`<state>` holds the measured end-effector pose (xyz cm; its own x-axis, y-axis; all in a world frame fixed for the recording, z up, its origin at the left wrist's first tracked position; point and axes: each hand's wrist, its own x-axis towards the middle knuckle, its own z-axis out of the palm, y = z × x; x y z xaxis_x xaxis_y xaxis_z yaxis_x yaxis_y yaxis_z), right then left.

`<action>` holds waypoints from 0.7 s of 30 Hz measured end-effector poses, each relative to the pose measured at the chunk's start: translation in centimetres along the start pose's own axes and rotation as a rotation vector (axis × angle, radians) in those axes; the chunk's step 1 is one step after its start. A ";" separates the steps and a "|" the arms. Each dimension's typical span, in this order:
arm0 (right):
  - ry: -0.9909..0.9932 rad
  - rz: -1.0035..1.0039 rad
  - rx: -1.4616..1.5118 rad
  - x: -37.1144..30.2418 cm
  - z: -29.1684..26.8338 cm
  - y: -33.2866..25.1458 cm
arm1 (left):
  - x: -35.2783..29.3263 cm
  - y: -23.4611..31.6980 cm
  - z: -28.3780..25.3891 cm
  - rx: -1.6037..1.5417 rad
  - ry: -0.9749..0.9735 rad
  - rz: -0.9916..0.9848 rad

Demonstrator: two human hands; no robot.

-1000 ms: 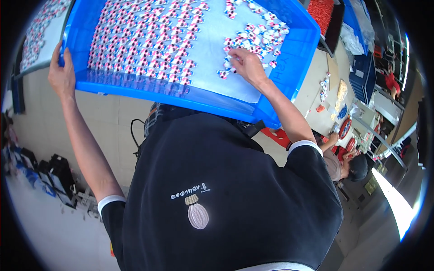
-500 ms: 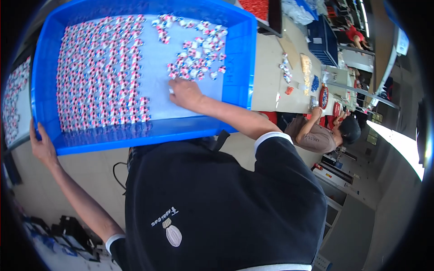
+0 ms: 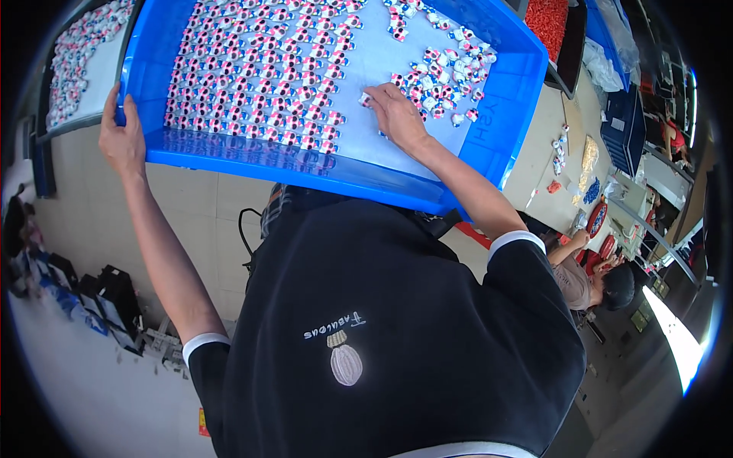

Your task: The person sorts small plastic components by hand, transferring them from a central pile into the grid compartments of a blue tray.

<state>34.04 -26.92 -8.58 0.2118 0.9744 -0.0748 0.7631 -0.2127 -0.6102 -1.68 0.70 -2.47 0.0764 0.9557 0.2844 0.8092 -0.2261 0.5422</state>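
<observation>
A blue plastic bin with a pale lining lies in front of me. On its left side stand tight rows of small white, pink and blue figurines. Toward the right lies a loose pile of the same figurines. My left hand grips the bin's left near corner, thumb and fingers over the rim. Over the bare lining between rows and pile is my right hand. Its thumb and forefinger pinch one small figurine, just right of the last row.
A dark-edged tray of more figurines sits left of the bin. To the right, a table carries loose parts, a dark blue crate and a container of red pieces. A co-worker sits along that table.
My view has tilted, so the bin appears higher and farther right. My right hand has moved from the pile's edge a little toward the rows with the figurine. My left hand keeps its grip.
</observation>
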 end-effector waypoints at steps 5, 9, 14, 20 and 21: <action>0.032 -0.078 -0.068 -0.2 0.3 0.0 | 0.0 -0.2 0.1 0.008 0.009 0.018; 0.007 -0.060 -0.070 -0.1 0.7 -0.4 | 0.0 -0.4 0.1 0.012 0.022 0.032; -0.064 0.027 0.112 1.8 1.2 -1.2 | 0.1 -0.3 0.0 0.026 0.001 0.009; -0.045 -0.054 0.059 1.4 1.6 -0.9 | 0.1 -0.1 -0.1 0.011 -0.024 -0.010; 0.019 -0.137 0.007 1.2 1.6 -0.4 | 0.2 0.2 0.1 0.015 -0.057 -0.040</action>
<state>33.01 -25.60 -9.71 0.1180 0.9927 0.0246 0.7813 -0.0776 -0.6193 -1.48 0.85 -2.40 0.0769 0.9732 0.2169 0.8208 -0.1853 0.5403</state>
